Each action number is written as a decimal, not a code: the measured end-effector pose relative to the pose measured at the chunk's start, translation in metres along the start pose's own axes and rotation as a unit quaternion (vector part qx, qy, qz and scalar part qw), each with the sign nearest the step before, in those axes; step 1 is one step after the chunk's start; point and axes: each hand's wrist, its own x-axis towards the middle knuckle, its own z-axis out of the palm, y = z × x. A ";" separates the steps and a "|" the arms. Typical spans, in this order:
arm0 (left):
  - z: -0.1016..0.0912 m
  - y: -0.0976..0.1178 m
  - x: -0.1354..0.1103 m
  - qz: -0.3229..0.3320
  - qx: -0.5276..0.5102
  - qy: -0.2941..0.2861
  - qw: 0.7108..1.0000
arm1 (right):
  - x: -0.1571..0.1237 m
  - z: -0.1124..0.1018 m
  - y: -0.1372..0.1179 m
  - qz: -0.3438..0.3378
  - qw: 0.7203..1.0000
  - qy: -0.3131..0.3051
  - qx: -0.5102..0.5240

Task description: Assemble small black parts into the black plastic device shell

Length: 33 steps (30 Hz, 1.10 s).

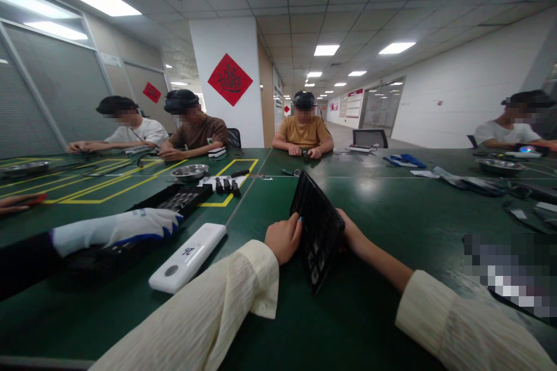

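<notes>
A thin black compartment tray stands tilted nearly upright above the green table, its gridded face turned to the left. Several small pale pieces show in the lower compartments. My right hand grips the tray's right edge from behind, most of its fingers hidden by it. On the gridded face, my left hand is closed in a pinch, fingertips at the compartments. A tiny blue spot shows by those fingertips; what they hold, if anything, is too small to make out.
A white power bank marked 26 lies left of my arm. Beyond it a co-worker's gloved hand reaches over a long black case. Metal bowls, black cylindrical parts, and a blue glove lie farther off. Several people sit around.
</notes>
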 end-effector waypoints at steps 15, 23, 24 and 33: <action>-0.002 0.001 -0.001 -0.004 0.005 -0.002 1.000 | 0.001 0.001 -0.001 0.003 1.000 -0.005 0.005; -0.002 0.002 -0.001 0.004 0.021 0.003 1.000 | -0.003 0.002 -0.007 0.009 1.000 0.003 0.002; -0.003 0.002 -0.001 0.003 0.023 0.001 1.000 | -0.003 0.002 -0.007 0.009 1.000 0.004 0.005; 0.003 -0.001 0.001 0.008 0.013 0.012 1.000 | 0.000 0.000 -0.001 0.006 1.000 -0.004 0.007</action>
